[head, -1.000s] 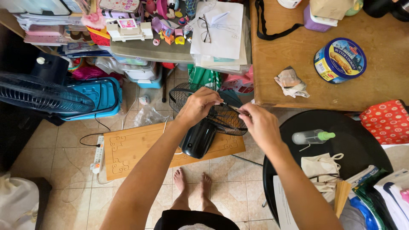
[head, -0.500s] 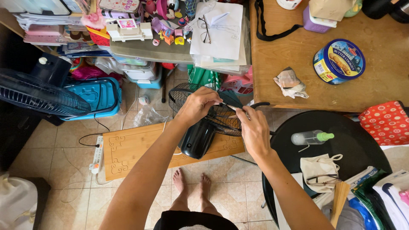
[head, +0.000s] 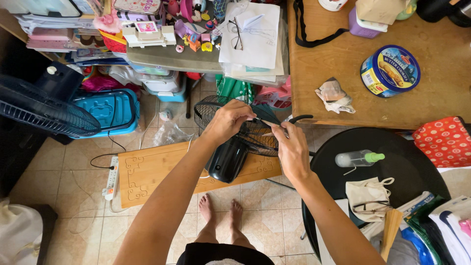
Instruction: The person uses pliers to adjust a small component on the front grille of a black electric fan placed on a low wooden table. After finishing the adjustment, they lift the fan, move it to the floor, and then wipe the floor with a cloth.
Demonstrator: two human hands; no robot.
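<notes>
With the left hand [head: 226, 121] pinching the wire grille [head: 248, 128] and the right hand [head: 293, 147] gripping its rim just beside, the fan [head: 230, 157] sits below both: a slip could bend wires or nick fingers.

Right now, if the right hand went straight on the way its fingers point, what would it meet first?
The right hand points up-left toward the left hand, over the black fan's wire grille. It would probably meet the left hand's fingertips first, though depth is unclear.

fan [head: 235, 147] on board [head: 157, 169], tin [head: 390, 71] on table [head: 328, 59]
</notes>
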